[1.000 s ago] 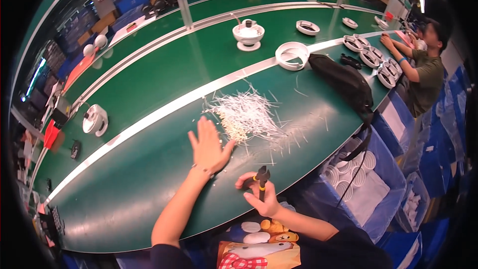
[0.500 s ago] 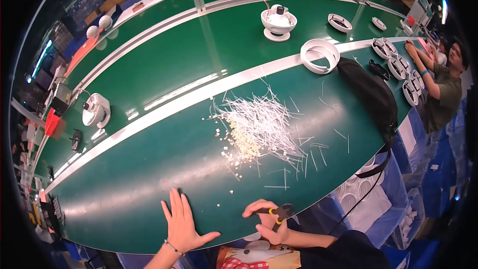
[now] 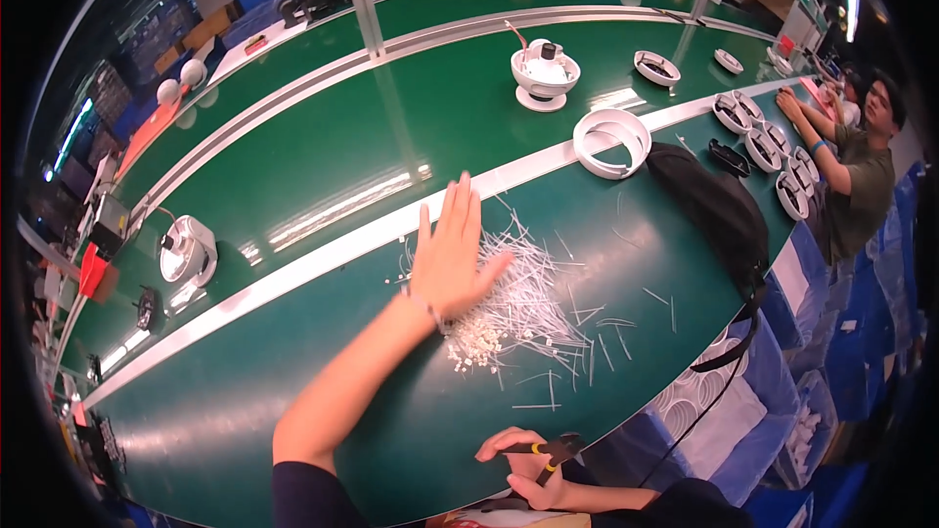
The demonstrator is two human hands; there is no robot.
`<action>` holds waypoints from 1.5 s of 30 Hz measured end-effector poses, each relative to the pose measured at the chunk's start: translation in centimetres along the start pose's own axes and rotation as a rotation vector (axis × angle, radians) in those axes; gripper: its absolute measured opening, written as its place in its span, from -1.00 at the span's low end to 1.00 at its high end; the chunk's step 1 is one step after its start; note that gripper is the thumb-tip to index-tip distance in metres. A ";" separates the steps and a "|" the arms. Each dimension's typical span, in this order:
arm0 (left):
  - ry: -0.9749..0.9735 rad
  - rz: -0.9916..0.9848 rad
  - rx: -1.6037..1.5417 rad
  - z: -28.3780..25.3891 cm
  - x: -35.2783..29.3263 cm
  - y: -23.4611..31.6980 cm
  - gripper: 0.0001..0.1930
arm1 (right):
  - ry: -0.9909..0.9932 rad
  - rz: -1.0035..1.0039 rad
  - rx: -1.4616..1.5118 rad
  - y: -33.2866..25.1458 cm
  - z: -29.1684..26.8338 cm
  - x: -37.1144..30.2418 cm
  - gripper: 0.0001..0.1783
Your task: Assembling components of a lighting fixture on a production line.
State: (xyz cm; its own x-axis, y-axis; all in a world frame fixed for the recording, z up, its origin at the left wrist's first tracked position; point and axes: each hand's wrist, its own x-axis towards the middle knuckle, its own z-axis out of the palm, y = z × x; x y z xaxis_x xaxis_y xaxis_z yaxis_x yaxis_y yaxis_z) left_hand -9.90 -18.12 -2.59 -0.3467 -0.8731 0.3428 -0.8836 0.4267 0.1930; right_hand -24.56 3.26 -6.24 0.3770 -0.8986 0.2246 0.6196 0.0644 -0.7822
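Observation:
With its fingers stretched out, my left hand (image 3: pixel 450 269) lies over the left side of a loose heap of thin white plastic strips (image 3: pixel 533 298). Small cream-coloured bits (image 3: pixel 474 344) are clustered at the heap's near side, beside my wrist. Whether the palm presses on the strips is hidden. Low at the bench's near edge, my right hand (image 3: pixel 528 491) holds a pair of cutting pliers (image 3: pixel 562 450) with dark, yellow-marked handles. The pliers' head points to the right, away from the fingertips.
Right of the heap are a white ring (image 3: pixel 585 154) and a black bag (image 3: pixel 709 200). White round housings (image 3: pixel 763 150) stand near a co-worker (image 3: pixel 866 152). Across a pale rail, the green belt (image 3: pixel 323 156) carries white units. Blue-lined bins (image 3: pixel 719 401) stand beyond the bench edge.
My left hand has moved from the bare near bench forward and right onto the heap, its fingers now closer together. The right hand still holds the pliers near the edge. The view has shifted slightly.

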 end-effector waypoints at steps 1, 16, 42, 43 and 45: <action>0.004 0.046 -0.025 0.4 2.0 -0.8 -0.22 | 0.002 0.014 0.014 -0.4 0.3 0.2 -0.56; -0.005 -0.051 -0.196 -1.1 -0.1 -4.4 -0.39 | -0.026 0.136 0.021 -0.9 -0.2 0.5 -0.55; 1.192 -0.976 -1.700 -8.8 -11.8 -27.4 -0.63 | 0.026 0.293 -0.077 -0.9 1.8 1.8 -0.55; 1.212 -0.961 -1.709 -8.5 -11.5 -26.9 -0.66 | 0.028 0.304 -0.110 -1.1 1.9 1.8 -0.55; 1.221 -0.814 -1.681 -7.7 -12.7 -26.4 -0.61 | -0.020 0.494 -0.090 -2.0 2.3 2.2 -0.56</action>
State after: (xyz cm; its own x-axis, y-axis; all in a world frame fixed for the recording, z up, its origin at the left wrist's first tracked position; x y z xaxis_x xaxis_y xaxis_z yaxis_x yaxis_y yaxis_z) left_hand 20.28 -16.49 -4.92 0.7337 -0.6733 -0.0908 0.5349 0.4901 0.6882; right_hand -23.39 2.10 -2.84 0.6245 -0.7612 -0.1748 0.3024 0.4420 -0.8445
